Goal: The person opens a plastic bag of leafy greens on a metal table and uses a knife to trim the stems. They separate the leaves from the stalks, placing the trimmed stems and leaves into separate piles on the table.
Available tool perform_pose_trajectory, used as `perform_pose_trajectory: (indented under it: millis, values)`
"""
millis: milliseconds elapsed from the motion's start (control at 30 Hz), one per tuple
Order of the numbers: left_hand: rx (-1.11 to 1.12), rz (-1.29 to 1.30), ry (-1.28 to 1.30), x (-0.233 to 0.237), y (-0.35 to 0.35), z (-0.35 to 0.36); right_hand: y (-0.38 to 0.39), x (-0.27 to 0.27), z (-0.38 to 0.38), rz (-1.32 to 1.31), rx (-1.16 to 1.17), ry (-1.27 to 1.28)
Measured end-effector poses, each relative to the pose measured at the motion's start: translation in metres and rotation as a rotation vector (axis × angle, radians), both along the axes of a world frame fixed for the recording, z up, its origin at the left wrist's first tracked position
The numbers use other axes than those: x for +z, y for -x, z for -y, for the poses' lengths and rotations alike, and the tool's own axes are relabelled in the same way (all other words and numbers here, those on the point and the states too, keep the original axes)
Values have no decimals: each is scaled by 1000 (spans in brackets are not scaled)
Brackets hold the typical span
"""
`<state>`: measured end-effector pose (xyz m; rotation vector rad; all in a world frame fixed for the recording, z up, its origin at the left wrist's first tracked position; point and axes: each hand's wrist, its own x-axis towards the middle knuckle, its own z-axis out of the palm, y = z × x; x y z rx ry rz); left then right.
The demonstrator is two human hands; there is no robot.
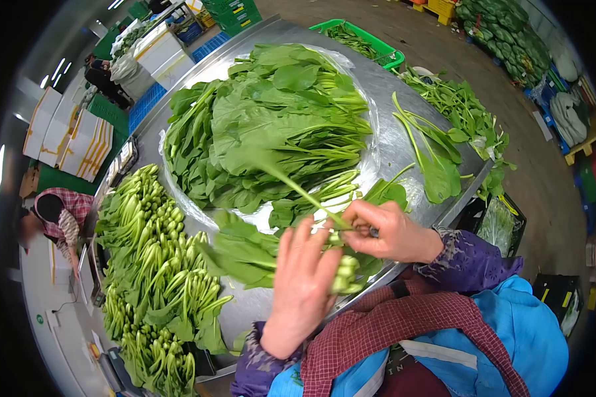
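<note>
My right hand (pixel 387 231) is closed in a pinch on the stem of a single green leaf (pixel 291 185), whose blurred blade points up and left over the pile. A small dark thing shows between those fingers, too little to name. Just left and below, my left hand (pixel 301 288) is wrapped over a bunch of leafy greens (pixel 242 248); its cut stem ends stick out on the right, and my palm is hidden. Beyond both hands a big pile of leafy greens (pixel 278 112) lies on clear plastic sheeting (pixel 375 126) on the metal table (pixel 404 159).
Stacked bunches of greens (pixel 159 264) line the table's left side. Loose leaves (pixel 437 165) and trimmings (pixel 457 106) lie along the right edge. A green basket (pixel 394 58) stands beyond the far edge. Another person (pixel 63 212) is at the left, near white boxes (pixel 59 132).
</note>
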<state>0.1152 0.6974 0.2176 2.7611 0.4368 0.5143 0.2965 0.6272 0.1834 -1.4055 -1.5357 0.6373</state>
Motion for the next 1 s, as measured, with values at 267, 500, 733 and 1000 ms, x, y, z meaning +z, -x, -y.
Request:
perform_pose_trajectory:
  millis: [267, 500, 733, 1000]
  values:
    - [118, 146, 826, -18, -1, -7, -8, -22, 8, 272, -51, -140]
    - [18, 93, 1057, -24, 5, -8, -13, -51, 4, 448, -84, 184]
    - [143, 428, 1462, -13, 32, -27, -56, -94, -12, 542, -190, 312]
    - [279, 477, 1441, -9, 49, -34, -75, -144, -61, 565, -295, 239]
